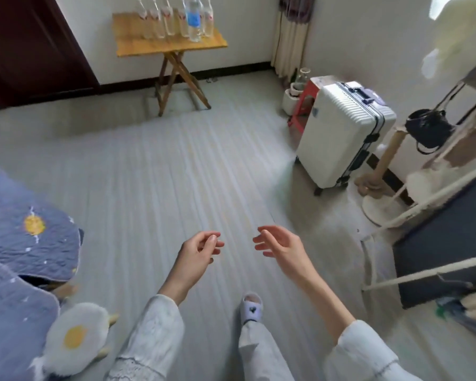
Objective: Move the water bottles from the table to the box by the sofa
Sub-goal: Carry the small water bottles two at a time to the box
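Observation:
Several clear water bottles (166,19) stand in a row on a small wooden folding table (140,46) against the far wall; one bottle (194,19) has a blue label. My left hand (199,253) and my right hand (279,246) hang over the floor in the near middle, far from the table. Both hold nothing, with fingers loosely curled and apart. No box is in view.
A sofa under a blue quilted cover (25,235) fills the left, with an egg-shaped cushion (74,336) below it. A white suitcase (341,136) and red stool (307,103) stand at right, beside a fan base (379,207) and white rack (423,193). My slippered foot (252,305) steps forward.

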A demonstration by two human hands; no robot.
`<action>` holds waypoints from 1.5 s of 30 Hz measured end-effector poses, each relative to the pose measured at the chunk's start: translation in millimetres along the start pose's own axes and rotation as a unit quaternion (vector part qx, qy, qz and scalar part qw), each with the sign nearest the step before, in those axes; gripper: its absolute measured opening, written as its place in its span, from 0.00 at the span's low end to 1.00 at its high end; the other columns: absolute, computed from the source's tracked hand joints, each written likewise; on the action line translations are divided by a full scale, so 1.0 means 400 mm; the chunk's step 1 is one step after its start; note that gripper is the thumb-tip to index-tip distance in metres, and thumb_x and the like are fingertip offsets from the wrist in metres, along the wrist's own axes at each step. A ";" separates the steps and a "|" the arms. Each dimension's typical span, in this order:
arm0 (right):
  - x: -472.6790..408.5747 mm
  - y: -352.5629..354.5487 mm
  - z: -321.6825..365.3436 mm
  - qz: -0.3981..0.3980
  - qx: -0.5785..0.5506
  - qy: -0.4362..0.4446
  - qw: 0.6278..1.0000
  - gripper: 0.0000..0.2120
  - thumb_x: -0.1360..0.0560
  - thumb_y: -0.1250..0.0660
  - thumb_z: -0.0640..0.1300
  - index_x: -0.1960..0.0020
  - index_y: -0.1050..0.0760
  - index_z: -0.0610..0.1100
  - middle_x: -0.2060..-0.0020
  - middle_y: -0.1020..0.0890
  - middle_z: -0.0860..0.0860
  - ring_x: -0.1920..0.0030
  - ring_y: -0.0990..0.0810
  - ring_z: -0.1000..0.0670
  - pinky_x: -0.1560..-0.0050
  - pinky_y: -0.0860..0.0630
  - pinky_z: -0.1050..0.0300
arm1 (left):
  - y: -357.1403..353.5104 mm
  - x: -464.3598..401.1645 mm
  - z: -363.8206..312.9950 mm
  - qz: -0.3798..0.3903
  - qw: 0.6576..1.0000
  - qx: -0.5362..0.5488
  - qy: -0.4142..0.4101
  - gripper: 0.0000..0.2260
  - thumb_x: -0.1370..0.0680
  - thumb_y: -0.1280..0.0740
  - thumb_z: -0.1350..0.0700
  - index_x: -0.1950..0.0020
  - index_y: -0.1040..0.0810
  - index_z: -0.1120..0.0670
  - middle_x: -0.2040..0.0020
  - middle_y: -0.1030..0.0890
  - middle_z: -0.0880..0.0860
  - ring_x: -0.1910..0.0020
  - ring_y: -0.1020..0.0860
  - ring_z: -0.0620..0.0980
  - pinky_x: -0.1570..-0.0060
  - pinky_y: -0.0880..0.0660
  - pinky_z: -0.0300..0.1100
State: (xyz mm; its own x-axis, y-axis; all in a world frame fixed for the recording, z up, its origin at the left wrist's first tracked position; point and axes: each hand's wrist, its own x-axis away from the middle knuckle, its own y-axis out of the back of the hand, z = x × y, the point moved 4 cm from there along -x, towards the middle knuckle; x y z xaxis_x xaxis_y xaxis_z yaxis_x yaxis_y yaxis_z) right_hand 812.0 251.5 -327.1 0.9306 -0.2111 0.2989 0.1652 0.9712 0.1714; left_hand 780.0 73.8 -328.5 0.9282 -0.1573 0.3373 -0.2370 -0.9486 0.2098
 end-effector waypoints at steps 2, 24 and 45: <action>-0.099 -0.005 0.026 0.012 0.001 0.000 1.000 0.06 0.23 0.40 0.42 0.49 0.25 0.44 0.62 0.19 0.51 0.61 0.20 0.50 0.55 0.25 0.56 | 0.009 -0.091 -0.027 -0.006 1.000 0.002 0.002 0.08 0.21 0.43 0.58 0.48 0.25 0.53 0.57 0.20 0.49 0.55 0.22 0.48 0.50 0.25 0.45; -1.256 -0.277 0.479 0.131 0.043 0.042 0.990 0.07 0.23 0.40 0.43 0.48 0.25 0.43 0.61 0.18 0.50 0.58 0.19 0.48 0.51 0.24 0.52 | 0.360 -1.121 -0.317 -0.114 0.991 0.058 0.024 0.08 0.21 0.43 0.57 0.53 0.25 0.48 0.55 0.19 0.49 0.54 0.21 0.48 0.51 0.25 0.43; -2.351 -0.475 0.900 0.117 0.074 0.073 0.988 0.08 0.23 0.40 0.44 0.47 0.25 0.44 0.57 0.18 0.48 0.55 0.18 0.49 0.50 0.23 0.52 | 0.667 -2.217 -0.686 -0.108 0.993 0.038 -0.002 0.08 0.21 0.43 0.56 0.49 0.25 0.49 0.52 0.19 0.48 0.50 0.21 0.47 0.49 0.25 0.41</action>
State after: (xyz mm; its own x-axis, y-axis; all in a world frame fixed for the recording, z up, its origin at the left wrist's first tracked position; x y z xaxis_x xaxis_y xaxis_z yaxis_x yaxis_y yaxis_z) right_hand -212.0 225.9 -303.0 0.9766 0.0464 0.2098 -0.1000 0.9624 0.2525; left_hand -185.1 35.5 -319.6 0.9563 0.0517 0.2878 -0.0095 -0.9782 0.2074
